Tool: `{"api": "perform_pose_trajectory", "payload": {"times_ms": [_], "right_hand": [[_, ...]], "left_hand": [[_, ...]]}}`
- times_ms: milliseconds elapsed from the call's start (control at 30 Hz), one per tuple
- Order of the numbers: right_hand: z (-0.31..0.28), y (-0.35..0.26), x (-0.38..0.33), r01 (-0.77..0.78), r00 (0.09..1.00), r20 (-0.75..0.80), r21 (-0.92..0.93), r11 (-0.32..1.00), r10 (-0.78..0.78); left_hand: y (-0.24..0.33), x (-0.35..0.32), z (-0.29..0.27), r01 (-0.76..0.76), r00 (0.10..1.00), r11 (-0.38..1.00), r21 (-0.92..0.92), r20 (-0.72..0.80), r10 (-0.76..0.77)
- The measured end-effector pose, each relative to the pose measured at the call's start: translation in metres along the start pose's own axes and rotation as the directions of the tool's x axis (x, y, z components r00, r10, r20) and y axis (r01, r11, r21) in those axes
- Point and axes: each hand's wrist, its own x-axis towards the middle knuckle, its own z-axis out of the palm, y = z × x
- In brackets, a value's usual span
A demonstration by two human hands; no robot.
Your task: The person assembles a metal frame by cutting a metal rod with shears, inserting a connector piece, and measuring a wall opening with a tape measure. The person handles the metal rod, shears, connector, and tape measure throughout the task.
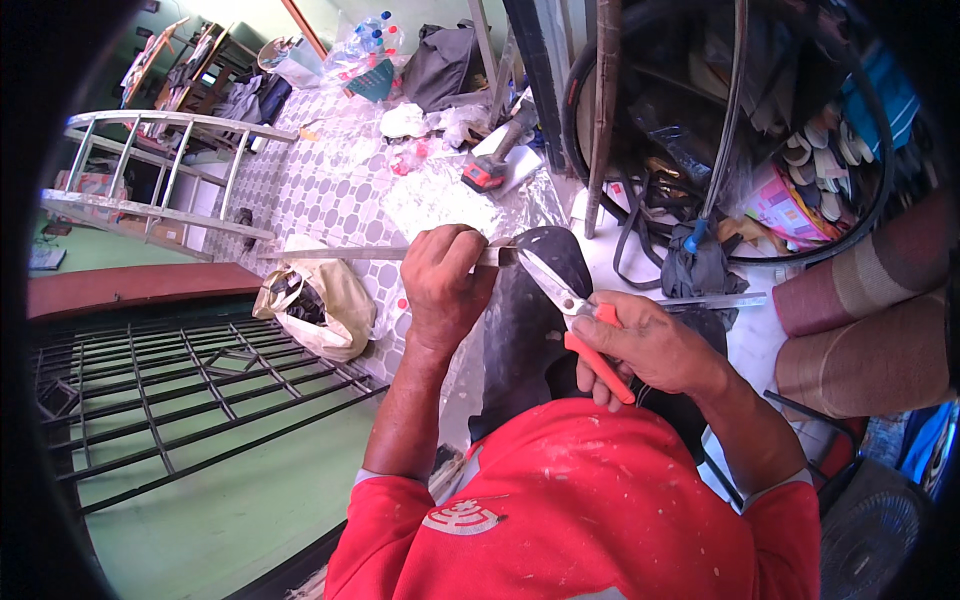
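Note:
My left hand (445, 280) is closed round a long, thin metal strip (340, 253), which runs out to the left over the tiled floor. The strip's short right end sticks out past my fist. In my right hand (655, 345) is a pair of metal shears (588, 358) with orange-red handles. Their pale blades point up and left and meet the strip's right end just beside my left fist. I cannot make out whether the blades are parted. Beneath them lies my dark-clothed knee (560, 255).
A red-and-black cordless power tool (485, 175) rests on plastic sheeting ahead. A cream bag (345, 315) stands left of my arm, beside a black window grille (200, 400). A metal ladder (180, 150) is farther left. Rightward are a bicycle tyre (888, 130), rolled mats (860, 355) and a fan (870, 540).

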Motion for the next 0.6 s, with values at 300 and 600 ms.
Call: {"api": "perform_pose_trajectory", "payload": {"times_ms": [300,600], "right_hand": [[0.004,0.012,0.002,0.144,0.955,-0.151,-0.513,0.846,-0.255],[0.008,0.014,0.001,0.197,0.772,-0.109,-0.896,0.397,-0.627]], "left_hand": [[0.003,-0.009,0.000,-0.022,0.998,0.999,0.042,-0.059,0.025],[0.006,-0.006,-0.004,-0.038,0.996,0.998,0.043,-0.084,0.042]]}}
